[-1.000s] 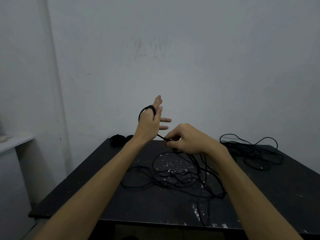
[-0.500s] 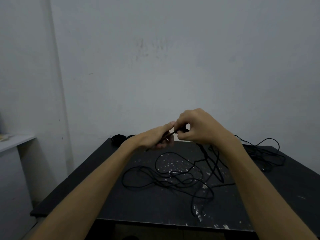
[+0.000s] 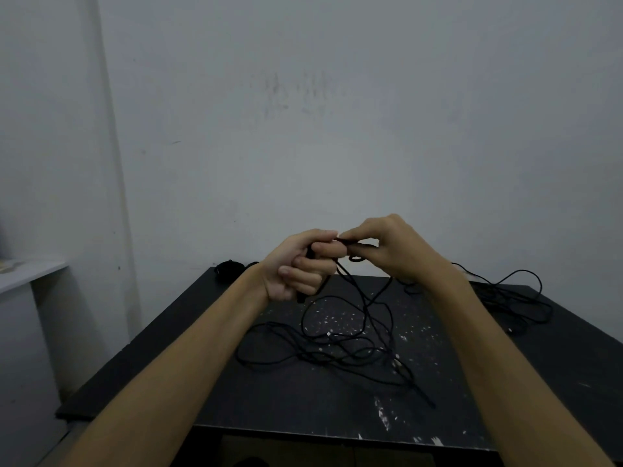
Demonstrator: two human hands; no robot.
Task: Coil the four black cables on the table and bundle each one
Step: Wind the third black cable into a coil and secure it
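Both hands are raised above the black table (image 3: 168,358). My left hand (image 3: 300,267) is curled around a small coil of a black cable, with loops showing between its fingers. My right hand (image 3: 387,247) pinches the same cable just right of the left thumb. The rest of this cable (image 3: 340,345) hangs down and lies in loose tangled loops on the middle of the table. Another loose black cable (image 3: 512,298) sprawls at the back right. A coiled black bundle (image 3: 229,269) sits at the back left corner.
A grey wall stands right behind the table. A white shelf (image 3: 30,274) juts out at the left. White paint flecks mark the tabletop's middle and front edge.
My left hand dropped from an upright, spread pose and curled its fingers round the coil. My right hand rose to meet it, pulling cable up off the table.
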